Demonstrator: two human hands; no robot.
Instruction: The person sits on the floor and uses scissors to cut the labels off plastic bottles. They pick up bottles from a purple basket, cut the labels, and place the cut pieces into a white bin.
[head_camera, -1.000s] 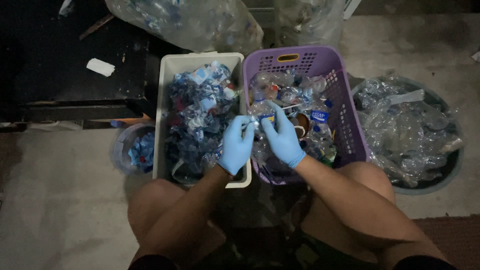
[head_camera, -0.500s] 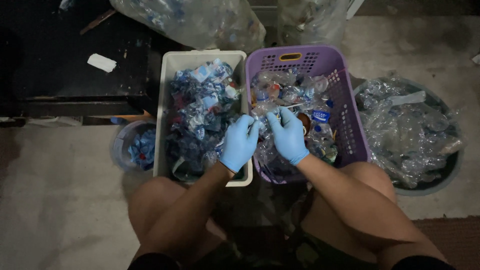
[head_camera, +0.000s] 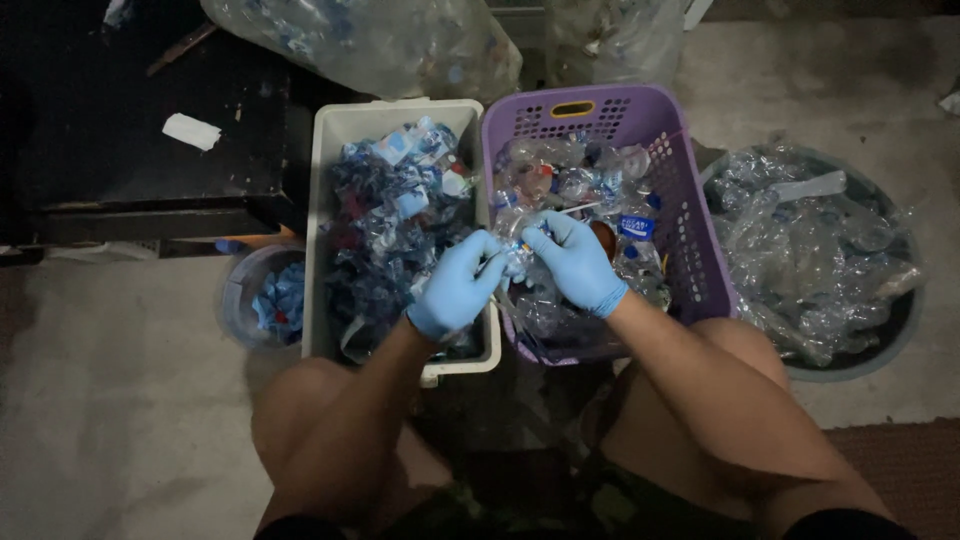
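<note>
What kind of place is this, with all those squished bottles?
Probably a spot for sorting recycling, on a bare concrete floor. A purple basket holds clear plastic bottles, a white bin holds torn blue wrappers, and a round tub holds crushed clear plastic.

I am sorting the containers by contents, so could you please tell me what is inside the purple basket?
The purple basket holds clear plastic bottles, some with blue caps. Both gloved hands, left and right, cover its near middle, and the lower layers cannot be seen.
</note>
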